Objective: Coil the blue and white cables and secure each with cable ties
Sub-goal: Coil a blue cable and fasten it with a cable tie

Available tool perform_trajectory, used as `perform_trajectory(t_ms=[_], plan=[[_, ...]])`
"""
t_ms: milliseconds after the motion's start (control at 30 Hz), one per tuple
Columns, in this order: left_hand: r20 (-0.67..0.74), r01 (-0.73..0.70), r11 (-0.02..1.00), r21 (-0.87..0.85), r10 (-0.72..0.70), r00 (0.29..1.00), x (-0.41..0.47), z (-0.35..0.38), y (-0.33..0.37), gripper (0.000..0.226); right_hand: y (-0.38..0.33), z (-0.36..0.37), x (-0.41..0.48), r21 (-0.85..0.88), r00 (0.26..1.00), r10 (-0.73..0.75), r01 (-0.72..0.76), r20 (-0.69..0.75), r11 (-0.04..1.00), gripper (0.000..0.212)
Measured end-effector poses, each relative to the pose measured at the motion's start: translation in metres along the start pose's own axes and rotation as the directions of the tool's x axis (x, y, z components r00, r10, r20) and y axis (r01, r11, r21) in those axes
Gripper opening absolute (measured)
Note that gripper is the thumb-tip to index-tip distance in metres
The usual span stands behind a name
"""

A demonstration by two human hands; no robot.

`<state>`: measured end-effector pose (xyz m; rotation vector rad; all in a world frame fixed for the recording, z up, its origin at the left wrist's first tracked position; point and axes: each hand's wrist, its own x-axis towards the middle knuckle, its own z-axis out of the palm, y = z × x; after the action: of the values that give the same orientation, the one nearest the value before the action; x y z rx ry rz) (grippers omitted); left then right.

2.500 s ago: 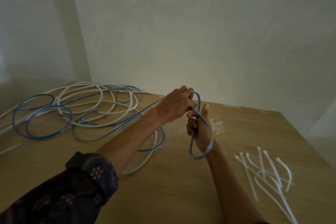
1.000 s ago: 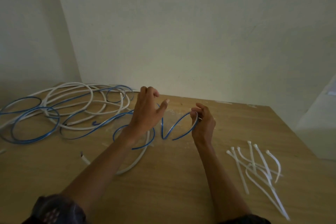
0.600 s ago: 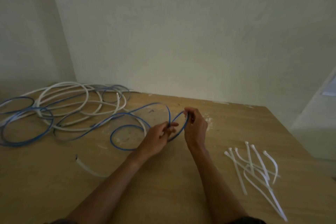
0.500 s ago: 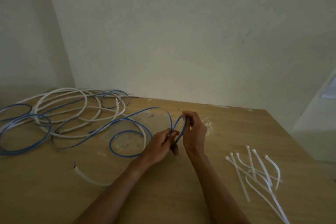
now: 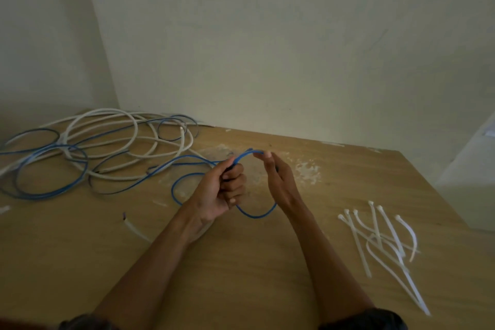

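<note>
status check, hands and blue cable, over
Left hand shut on blue cable, right hand pinching the loop's top. One small loop formed, rest tangled with white cable. Ties untouched, right side.

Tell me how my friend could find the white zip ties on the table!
Start at the wooden table and look to the right of the person's right hand. The cable ties lie there in a loose, crisscrossed pile. Unlike the long looping white cable far left, they are short, thin strips with small square heads.
</note>
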<state>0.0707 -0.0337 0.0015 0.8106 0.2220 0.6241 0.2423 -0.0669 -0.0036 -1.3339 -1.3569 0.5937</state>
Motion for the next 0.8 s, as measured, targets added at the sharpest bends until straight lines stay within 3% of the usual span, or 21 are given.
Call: perform_trajectory(t_ms=[100, 200, 300, 367, 500, 700, 800], plan=[[0.088, 0.065, 0.996, -0.069, -0.058, 0.994, -0.005, -0.008, 0.003, 0.044, 0.0, 0.001, -0.003, 0.025, 0.998, -0.063, 0.064, -0.016, 0.998, 0.05], [0.239, 0.131, 0.982, -0.135, -0.096, 0.966, -0.007, -0.013, 0.005, 0.042, 0.002, -0.001, -0.001, 0.175, 0.994, 0.067, -0.081, 0.083, 0.981, 0.048], [0.283, 0.144, 0.98, -0.138, -0.101, 0.954, -0.008, -0.017, 0.006, 0.042, 0.001, -0.004, 0.002, 0.11, 0.992, 0.098, -0.107, 0.078, 0.988, 0.039], [0.21, 0.129, 0.986, -0.109, -0.104, 0.972, -0.01, -0.015, 0.007, 0.038, -0.004, -0.003, 0.001, 0.18, 0.996, 0.068, -0.078, 0.061, 0.981, 0.033], [-0.08, 0.046, 0.997, 0.069, -0.04, 0.996, -0.012, -0.014, 0.005, 0.036, -0.005, -0.011, 0.006, 0.201, 0.999, 0.031, -0.035, 0.021, 0.979, 0.034], [-0.138, 0.035, 0.931, 0.363, 0.017, 0.99, -0.009, -0.011, 0.0, 0.039, 0.002, -0.022, 0.009, 0.259, 0.99, 0.074, -0.042, -0.117, 0.965, 0.039], [-0.16, 0.048, 0.884, 0.465, 0.031, 0.987, -0.008, -0.014, 0.002, 0.047, 0.005, -0.032, 0.015, 0.343, 0.933, 0.159, -0.041, -0.323, 0.938, 0.027]])
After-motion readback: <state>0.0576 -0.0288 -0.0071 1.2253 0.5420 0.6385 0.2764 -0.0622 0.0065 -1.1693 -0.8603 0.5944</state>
